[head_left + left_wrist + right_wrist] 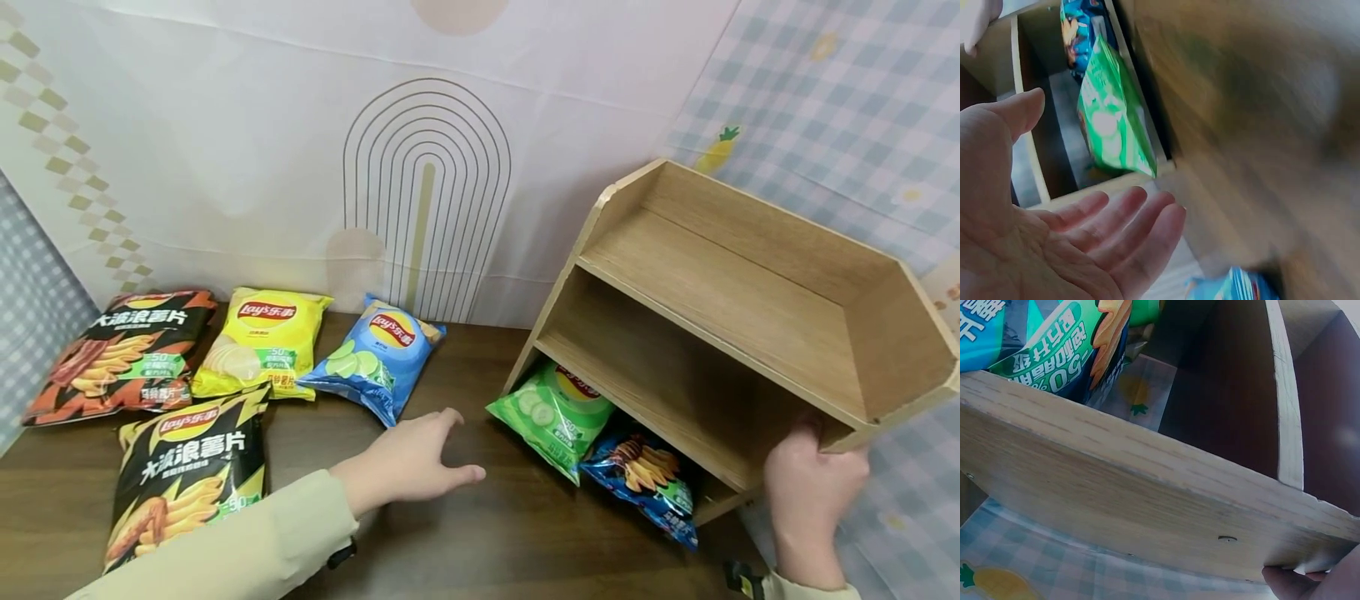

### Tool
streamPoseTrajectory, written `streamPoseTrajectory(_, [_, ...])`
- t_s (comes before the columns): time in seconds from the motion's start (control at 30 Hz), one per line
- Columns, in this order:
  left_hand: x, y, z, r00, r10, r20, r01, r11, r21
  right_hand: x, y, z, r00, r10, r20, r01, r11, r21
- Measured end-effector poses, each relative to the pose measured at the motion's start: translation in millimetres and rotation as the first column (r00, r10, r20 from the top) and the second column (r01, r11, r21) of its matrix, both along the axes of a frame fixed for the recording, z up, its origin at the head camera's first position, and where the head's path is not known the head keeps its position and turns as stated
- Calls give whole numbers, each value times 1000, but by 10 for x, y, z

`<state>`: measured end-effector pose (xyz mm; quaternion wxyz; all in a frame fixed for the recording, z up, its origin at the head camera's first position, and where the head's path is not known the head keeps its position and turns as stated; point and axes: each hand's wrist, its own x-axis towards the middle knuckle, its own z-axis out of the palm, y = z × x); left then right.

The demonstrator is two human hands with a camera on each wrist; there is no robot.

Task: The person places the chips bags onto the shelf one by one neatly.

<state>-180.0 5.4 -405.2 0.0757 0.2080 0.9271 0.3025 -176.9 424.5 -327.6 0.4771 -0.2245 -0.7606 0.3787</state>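
My right hand (813, 483) grips the right side panel of a wooden shelf (720, 258); in the right wrist view its fingers (1291, 581) bend against the panel. In the shelf's bottom compartment are a green chip bag (557, 412) and a dark blue chip bag (647, 479), side by side, both jutting out past the front edge. My left hand (416, 458) holds nothing, fingers spread over the table between the green bag and a light blue chip bag (381, 354). Its palm shows in the left wrist view, near the shelf's corner.
Left of the light blue bag lie a yellow chip bag (262, 342), a red-and-black chip bag (127, 354) and a black chip bag (191, 475) on the brown table (457, 533). A white patterned cloth (247, 167) hangs behind, and checked cloth (840, 125) hangs at the right.
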Motion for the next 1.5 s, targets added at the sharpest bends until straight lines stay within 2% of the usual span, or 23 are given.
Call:
streamPoseTrajectory(0.13, [36,-187,55,1000,31,-7,-31,999,-43,-3,1,4,1000,3,-2,-3,1000,8])
streamPoseTrajectory(0.3, [101,-401,103,995,101,8,-100,992,-79,6,7,5,1000,2,10,-3,1000,21])
streamPoseTrajectory(0.53, [200,-671,74,987,155,-51,-161,976,-148,19,27,-14,1000,-3,23,3,1000,-1])
streamPoseTrajectory(0.77, [313,-894,73,978,193,-76,-204,962,-180,7,8,9,1000,-14,27,14,1000,9])
streamPoseTrajectory(0.93, [422,-1057,89,967,225,-115,-242,956,-165,15,-3,14,1000,-2,10,2,1000,-2])
streamPoseTrajectory(1.1, [476,-1198,103,956,241,-169,-265,953,-144,23,0,6,1000,5,-10,-5,1000,-8])
streamPoseTrajectory(1.3, [566,-1401,124,945,271,-181,-297,945,-138,14,7,-7,1000,-10,16,10,1000,-14])
streamPoseTrajectory(1.5, [655,-1714,71,917,307,-254,-356,918,-177,11,14,-4,1000,14,-4,-14,1000,-21])
